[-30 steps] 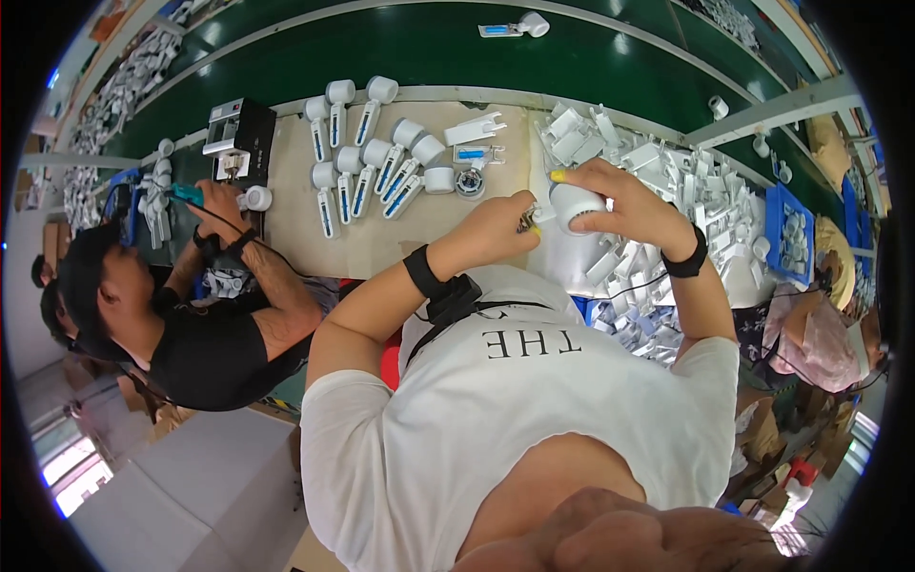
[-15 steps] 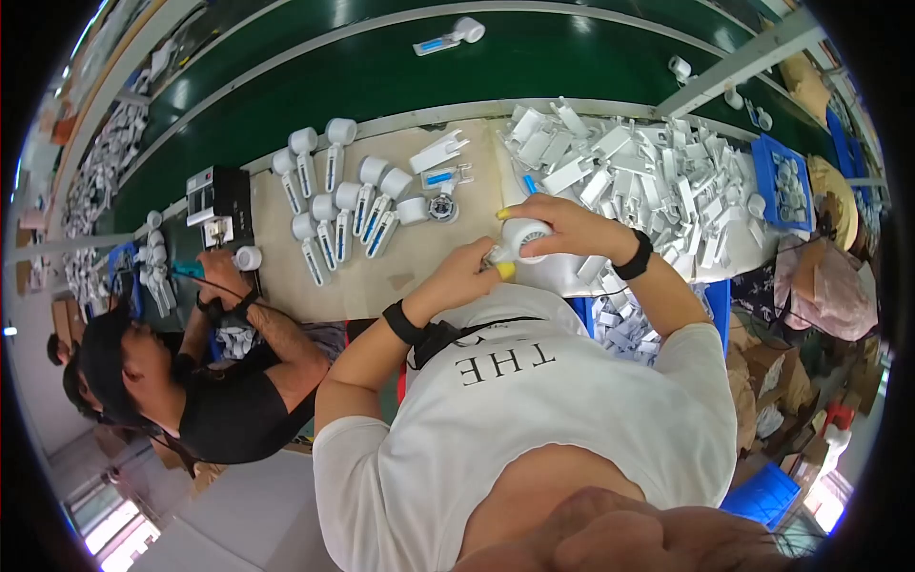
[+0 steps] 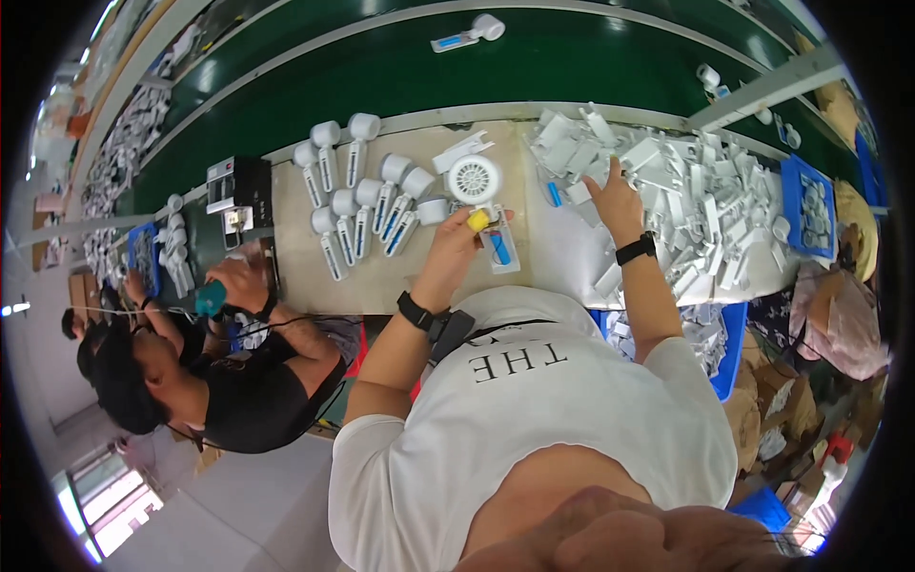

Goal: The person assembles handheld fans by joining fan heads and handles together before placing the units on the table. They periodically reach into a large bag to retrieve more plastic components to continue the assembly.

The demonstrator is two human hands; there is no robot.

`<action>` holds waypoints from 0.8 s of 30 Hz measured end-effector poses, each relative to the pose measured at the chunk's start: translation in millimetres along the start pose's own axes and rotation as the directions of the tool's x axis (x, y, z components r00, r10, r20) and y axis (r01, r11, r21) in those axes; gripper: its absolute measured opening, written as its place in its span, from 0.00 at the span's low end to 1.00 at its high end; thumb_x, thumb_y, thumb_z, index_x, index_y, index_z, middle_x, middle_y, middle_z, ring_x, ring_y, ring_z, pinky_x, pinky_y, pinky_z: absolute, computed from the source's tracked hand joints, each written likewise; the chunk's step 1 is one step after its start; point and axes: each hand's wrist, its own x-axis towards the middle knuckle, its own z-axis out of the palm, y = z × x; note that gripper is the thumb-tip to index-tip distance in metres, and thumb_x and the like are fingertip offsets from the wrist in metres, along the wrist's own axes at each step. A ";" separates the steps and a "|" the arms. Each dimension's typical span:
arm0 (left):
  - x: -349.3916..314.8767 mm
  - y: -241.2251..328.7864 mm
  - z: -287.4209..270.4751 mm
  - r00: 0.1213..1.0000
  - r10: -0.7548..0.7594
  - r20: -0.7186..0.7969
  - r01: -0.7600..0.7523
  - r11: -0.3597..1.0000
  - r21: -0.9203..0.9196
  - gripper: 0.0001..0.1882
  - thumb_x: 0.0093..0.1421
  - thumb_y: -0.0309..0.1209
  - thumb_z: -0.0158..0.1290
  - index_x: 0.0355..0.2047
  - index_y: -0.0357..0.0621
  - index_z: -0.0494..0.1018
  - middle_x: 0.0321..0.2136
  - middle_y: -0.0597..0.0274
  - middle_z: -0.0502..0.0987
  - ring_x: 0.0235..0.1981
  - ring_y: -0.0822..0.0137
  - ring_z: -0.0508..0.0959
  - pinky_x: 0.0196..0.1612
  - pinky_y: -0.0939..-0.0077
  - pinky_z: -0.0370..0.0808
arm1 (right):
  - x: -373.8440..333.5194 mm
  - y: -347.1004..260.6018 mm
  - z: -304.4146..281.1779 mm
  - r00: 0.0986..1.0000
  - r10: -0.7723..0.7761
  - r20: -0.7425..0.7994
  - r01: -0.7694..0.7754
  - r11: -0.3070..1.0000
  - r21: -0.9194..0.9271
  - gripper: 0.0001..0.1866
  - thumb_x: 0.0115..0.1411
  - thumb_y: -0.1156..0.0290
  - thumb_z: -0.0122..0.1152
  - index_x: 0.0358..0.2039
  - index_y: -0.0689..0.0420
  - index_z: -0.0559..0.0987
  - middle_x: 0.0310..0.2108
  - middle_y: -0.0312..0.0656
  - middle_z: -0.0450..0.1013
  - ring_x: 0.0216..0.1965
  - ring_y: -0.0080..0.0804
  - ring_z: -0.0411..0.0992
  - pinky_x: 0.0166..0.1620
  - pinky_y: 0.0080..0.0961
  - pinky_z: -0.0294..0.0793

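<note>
My left hand (image 3: 452,250) is closed round the neck of a white handheld fan (image 3: 474,180), a yellow cover on its thumb. The fan's round grille faces up, and its opened handle with a blue battery (image 3: 500,250) points toward my body. Out to the right, my right hand (image 3: 620,203) is stretched over the near-left part of a heap of white plastic housings (image 3: 681,181). Its fingers are spread and nothing shows between them. Beside the fan lies a loose white handle shell (image 3: 463,151). Left of that hand, several white fans (image 3: 393,181) lie in rows.
A green conveyor belt (image 3: 400,71) runs behind the table, carrying another fan (image 3: 469,34). At the right stands a blue bin (image 3: 808,205) of parts. A black device (image 3: 238,195) sits at the left, where a co-worker (image 3: 238,381) holds a teal tool (image 3: 210,297).
My right hand has let go of the fan and moved right to the housings. In my left hand, the fan has turned grille up and shifted away from my body.
</note>
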 end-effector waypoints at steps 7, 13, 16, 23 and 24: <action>-0.8 -2.9 -1.2 0.999 -0.008 -0.053 0.007 1.000 -0.006 0.13 0.59 0.34 0.46 0.42 0.41 0.69 0.40 0.59 0.75 0.32 0.79 0.74 0.26 0.85 0.69 | 11.8 -0.7 26.5 0.988 -0.021 0.155 0.028 0.999 -0.042 0.25 0.52 0.52 0.53 0.44 0.55 0.65 0.28 0.54 0.73 0.33 0.51 0.72 0.35 0.42 0.72; -7.7 -7.7 -13.9 0.991 0.122 -0.059 -0.131 0.974 -0.187 0.14 0.59 0.30 0.46 0.44 0.39 0.67 0.43 0.53 0.73 0.38 0.69 0.75 0.35 0.76 0.74 | -18.6 -18.8 0.8 0.984 -0.176 0.000 0.174 0.970 0.168 0.22 0.53 0.60 0.53 0.48 0.52 0.64 0.35 0.59 0.69 0.34 0.50 0.71 0.36 0.40 0.71; -7.0 -10.2 -14.1 0.989 0.130 -0.073 -0.143 0.963 -0.227 0.14 0.59 0.30 0.46 0.45 0.38 0.67 0.43 0.54 0.72 0.39 0.69 0.74 0.37 0.74 0.74 | -45.6 -29.2 1.2 0.899 -0.391 -0.195 0.436 0.775 0.457 0.25 0.51 0.71 0.55 0.51 0.52 0.63 0.40 0.56 0.67 0.37 0.49 0.68 0.39 0.39 0.69; -4.3 -14.7 -4.3 0.968 0.162 -0.191 -0.211 0.939 -0.271 0.14 0.60 0.30 0.44 0.45 0.38 0.65 0.41 0.59 0.72 0.39 0.68 0.74 0.42 0.70 0.73 | -99.2 -97.8 -65.6 0.688 -0.698 -0.199 0.691 0.546 0.475 0.29 0.46 0.77 0.58 0.52 0.59 0.63 0.49 0.50 0.64 0.47 0.48 0.64 0.49 0.34 0.64; -5.3 -15.4 -2.9 0.964 0.174 -0.200 -0.223 0.939 -0.261 0.14 0.60 0.31 0.44 0.45 0.39 0.65 0.40 0.60 0.72 0.39 0.68 0.74 0.42 0.70 0.72 | -101.0 -102.4 -65.1 0.675 -0.712 -0.197 0.703 0.537 0.467 0.30 0.45 0.78 0.58 0.52 0.58 0.63 0.49 0.50 0.63 0.49 0.48 0.63 0.50 0.34 0.63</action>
